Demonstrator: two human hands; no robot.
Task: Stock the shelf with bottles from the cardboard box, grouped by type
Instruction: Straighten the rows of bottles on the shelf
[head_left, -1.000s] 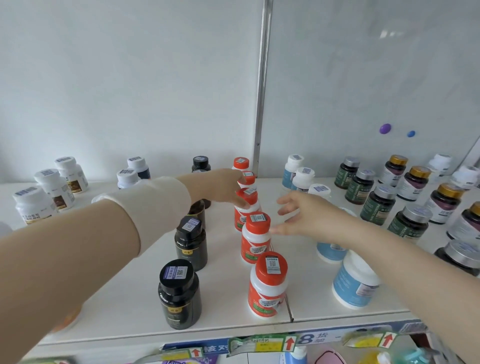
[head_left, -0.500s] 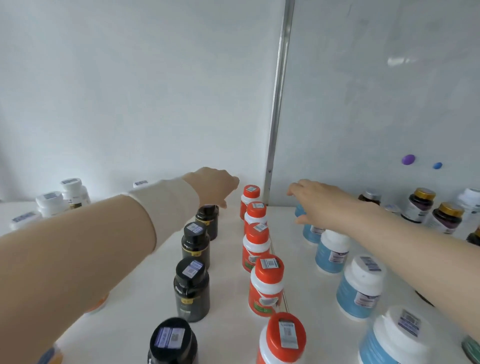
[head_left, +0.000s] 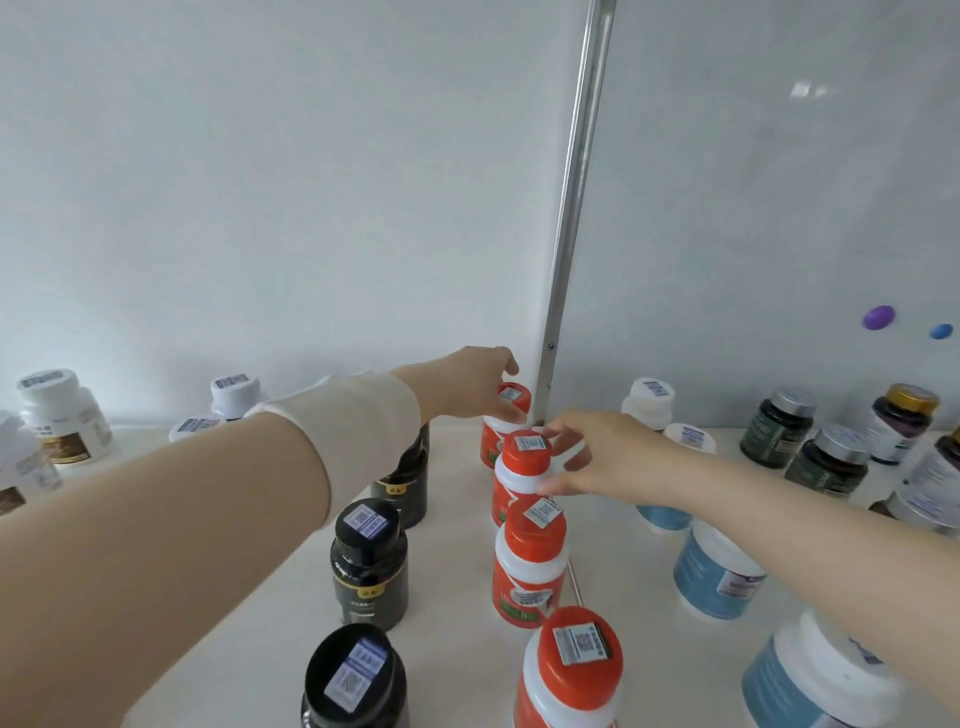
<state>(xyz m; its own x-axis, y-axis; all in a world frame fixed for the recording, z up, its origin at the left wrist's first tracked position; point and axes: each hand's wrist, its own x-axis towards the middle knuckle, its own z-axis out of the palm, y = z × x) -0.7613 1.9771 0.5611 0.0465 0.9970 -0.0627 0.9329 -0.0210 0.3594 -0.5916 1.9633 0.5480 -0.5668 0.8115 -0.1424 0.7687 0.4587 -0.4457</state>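
Observation:
A row of red-capped orange bottles runs front to back down the middle of the white shelf (head_left: 457, 587). My left hand (head_left: 475, 384) grips the cap of the rearmost red-capped bottle (head_left: 511, 402) by the metal post. My right hand (head_left: 597, 452) pinches the neck of the second red-capped bottle (head_left: 524, 452) from the right side. Two more red-capped bottles (head_left: 530, 561) stand nearer me. Black bottles (head_left: 369, 566) form a row to the left, partly hidden by my left arm. The cardboard box is out of view.
White bottles with brown labels (head_left: 65, 421) stand at the far left. Blue-labelled white bottles (head_left: 719, 577) line the right side, and dark green and purple bottles (head_left: 826, 462) fill the far right. A metal post (head_left: 571, 208) splits the white back wall.
My left hand moved right from above the black bottles onto the rearmost red-capped bottle. My right hand came left from the blue-labelled bottles and closed on the second red-capped bottle.

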